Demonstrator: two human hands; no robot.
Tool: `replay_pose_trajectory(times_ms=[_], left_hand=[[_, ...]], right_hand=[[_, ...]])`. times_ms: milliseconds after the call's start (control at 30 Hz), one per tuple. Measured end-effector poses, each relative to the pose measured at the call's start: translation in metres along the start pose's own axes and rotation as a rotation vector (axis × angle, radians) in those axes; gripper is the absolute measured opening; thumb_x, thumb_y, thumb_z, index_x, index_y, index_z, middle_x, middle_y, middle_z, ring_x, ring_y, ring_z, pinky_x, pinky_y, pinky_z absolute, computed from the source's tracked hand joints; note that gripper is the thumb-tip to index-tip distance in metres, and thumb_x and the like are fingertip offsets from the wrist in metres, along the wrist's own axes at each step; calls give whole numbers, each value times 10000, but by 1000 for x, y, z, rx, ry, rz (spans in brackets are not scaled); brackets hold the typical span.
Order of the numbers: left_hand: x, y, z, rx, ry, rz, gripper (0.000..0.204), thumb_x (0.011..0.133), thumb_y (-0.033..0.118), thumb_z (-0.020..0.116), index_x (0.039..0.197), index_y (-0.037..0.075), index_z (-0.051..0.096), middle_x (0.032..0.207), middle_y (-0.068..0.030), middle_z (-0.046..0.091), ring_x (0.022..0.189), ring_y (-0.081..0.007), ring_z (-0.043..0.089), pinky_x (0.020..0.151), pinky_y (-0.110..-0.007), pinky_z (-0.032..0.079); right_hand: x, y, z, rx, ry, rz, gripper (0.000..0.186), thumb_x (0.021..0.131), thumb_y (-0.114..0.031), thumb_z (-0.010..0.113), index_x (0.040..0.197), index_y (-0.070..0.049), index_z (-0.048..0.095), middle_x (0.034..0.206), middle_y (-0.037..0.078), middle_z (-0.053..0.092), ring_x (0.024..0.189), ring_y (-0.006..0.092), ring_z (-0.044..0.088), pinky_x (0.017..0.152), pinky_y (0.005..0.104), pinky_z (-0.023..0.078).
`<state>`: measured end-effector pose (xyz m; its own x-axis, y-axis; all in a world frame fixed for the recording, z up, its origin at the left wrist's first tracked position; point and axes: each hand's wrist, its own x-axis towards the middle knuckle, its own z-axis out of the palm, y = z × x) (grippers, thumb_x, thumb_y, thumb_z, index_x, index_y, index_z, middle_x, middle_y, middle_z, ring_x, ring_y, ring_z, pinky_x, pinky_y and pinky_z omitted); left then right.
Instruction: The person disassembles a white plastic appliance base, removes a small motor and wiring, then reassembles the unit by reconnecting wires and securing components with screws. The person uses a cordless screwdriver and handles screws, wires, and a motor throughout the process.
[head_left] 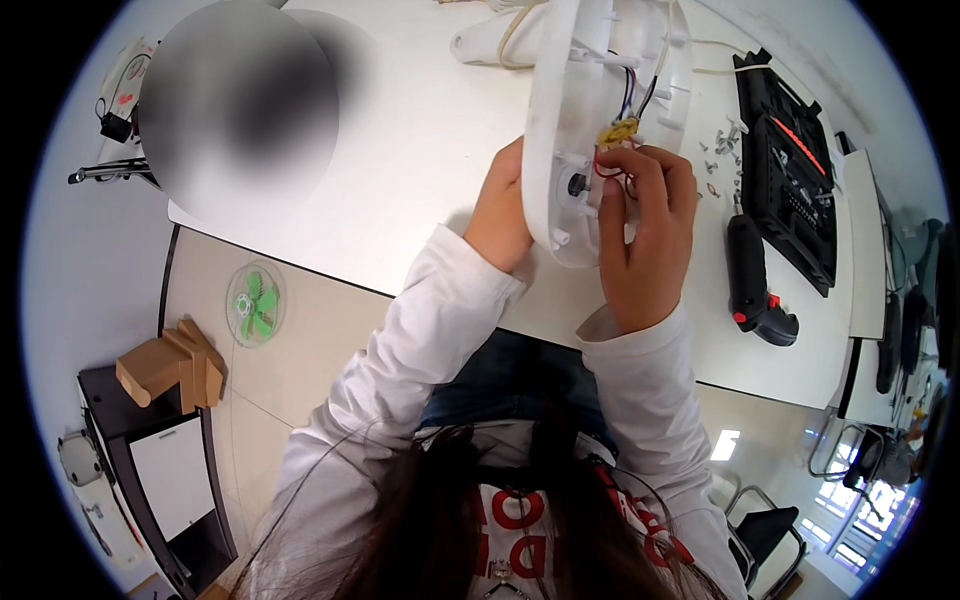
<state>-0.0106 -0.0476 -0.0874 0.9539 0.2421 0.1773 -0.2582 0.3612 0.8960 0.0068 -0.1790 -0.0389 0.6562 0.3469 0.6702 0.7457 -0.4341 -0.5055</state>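
Observation:
An open white plastic housing (545, 120) stands tilted on the table in front of me, its hollow, ribbed inside facing right. My left hand (500, 215) grips its near left side, with the fingers hidden behind the wall. Inside the shell, my right hand (648, 230) has thumb and forefinger closed at thin red wires (602, 170); the exact pinch point is partly covered. Just above those fingertips sits a small yellow component (618, 133), joined to dark, blue and white wires (630, 92). A black round part (577, 184) shows on the inner wall beside my thumb.
Loose screws (722, 145) lie right of the housing. Beyond them are an open black tool case (800, 190) and a black power screwdriver (745, 270). A pale cord (513, 40) loops behind. A green-bladed fan (255, 303) and cardboard boxes (170, 368) are at left. A blurred round patch covers the upper left.

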Motion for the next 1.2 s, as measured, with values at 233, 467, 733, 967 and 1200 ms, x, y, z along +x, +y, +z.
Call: replay_pose_trajectory(times_ms=[233,467,733,967,1200], left_hand=[[-1,9,-2,218,-18,156,256,843,70,545,1082,-16,579,961,-76,646,853,-134,581,742,-265,474],[-4,33,15,570,24,313,272,795,104,622,1050,12,602,920,-77,665,794,-163,629,694,-270,499],[0,27,1,538,-29,178,366,735,128,711,1071,28,609,920,-75,671,819,-170,654,694,-296,528],[14,33,-6,2,-276,-151,340,870,144,607,1167,-9,551,1080,-107,625,969,-190,615,819,-284,520],[26,23,-13,-364,-371,-382,362,915,202,543,1205,-13,521,1135,-115,602,1012,-188,604,863,-296,514]], right_hand=[[-2,-6,2,-123,21,-65,209,797,-46,585,1003,-76,592,981,97,533,846,279,511,733,375,426],[-1,-2,3,-81,39,-30,277,730,-11,578,997,-84,591,961,85,530,828,275,504,719,372,422],[-3,0,8,-100,52,-65,289,707,-12,581,981,-104,593,960,69,534,837,270,509,715,369,425],[-5,0,10,-118,28,-56,319,698,-36,602,1004,-128,589,997,52,524,862,255,507,723,381,408],[-10,-4,12,-232,-4,-50,358,691,-63,624,1034,-157,583,1026,25,508,902,223,501,723,361,381]])
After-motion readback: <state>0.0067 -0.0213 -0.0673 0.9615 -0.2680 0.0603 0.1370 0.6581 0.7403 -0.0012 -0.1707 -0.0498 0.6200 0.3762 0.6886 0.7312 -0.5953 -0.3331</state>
